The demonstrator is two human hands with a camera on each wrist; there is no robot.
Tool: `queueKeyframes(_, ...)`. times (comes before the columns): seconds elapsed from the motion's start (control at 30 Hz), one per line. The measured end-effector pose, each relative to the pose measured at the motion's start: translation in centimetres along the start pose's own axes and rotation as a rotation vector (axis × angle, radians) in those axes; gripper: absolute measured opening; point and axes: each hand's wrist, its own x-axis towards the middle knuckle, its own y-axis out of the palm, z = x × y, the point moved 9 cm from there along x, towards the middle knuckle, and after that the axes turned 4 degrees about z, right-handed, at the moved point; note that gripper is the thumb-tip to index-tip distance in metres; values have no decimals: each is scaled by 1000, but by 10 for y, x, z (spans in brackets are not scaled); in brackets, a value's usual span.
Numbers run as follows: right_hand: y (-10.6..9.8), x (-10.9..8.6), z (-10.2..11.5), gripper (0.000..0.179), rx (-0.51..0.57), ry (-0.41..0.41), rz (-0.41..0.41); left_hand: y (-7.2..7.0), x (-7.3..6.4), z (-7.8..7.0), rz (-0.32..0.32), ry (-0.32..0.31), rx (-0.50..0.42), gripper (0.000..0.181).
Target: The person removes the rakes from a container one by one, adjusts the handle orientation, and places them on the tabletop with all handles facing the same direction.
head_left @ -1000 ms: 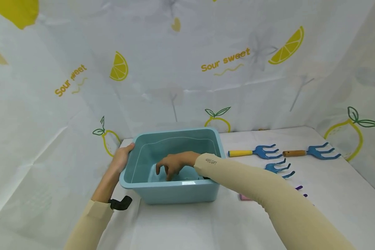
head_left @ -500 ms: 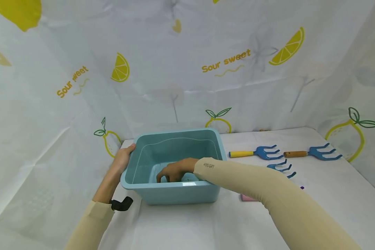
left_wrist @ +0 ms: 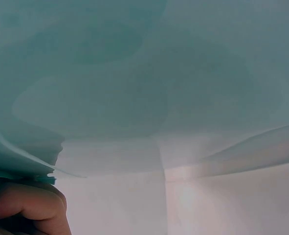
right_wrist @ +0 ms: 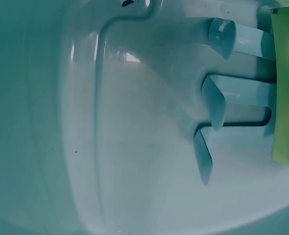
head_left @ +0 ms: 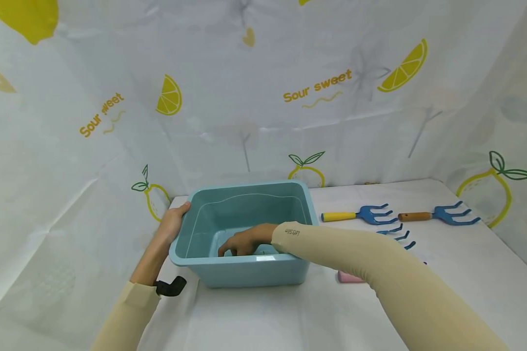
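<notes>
My left hand (head_left: 171, 223) grips the left rim of a light blue-green plastic basin (head_left: 250, 273). In the left wrist view, its curled fingers (left_wrist: 32, 203) show at the lower left beneath the basin wall (left_wrist: 134, 88). My right hand (head_left: 244, 242) reaches down inside the basin, fingers bent downward and fingertips hidden behind the front wall. On the basin floor in the right wrist view lies a fork-like piece with bent blue tines (right_wrist: 247, 93), next to a yellow-green plate (right_wrist: 287, 93) with holes. I cannot tell whether the right hand holds anything.
Right of the basin lie a yellow-handled hand rake (head_left: 340, 216) and a wooden-handled hand rake (head_left: 415, 216). Nearer are more blue tines (head_left: 404, 236) and a pink handle (head_left: 350, 277), partly covered by the right sleeve. A lemon-print sheet (head_left: 263, 122) hangs behind.
My right hand has sunk lower into the basin, and its fingertips have dropped behind the front wall. The left hand stays on the rim.
</notes>
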Motion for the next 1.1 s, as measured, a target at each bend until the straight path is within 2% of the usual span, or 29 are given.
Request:
queueKeyframes(0.53,-3,-2,1,46,-12,33,-29,-1,0,0,-10,-4,40,43)
queueKeyframes(0.9,-18,0,-9,54,-161,111,-123,-2,1,-2,-9,7,38,44)
queueKeyframes(1.1,-16,3,-15,59,-208,121,-127,-1,1,-1,-7,3,33,45)
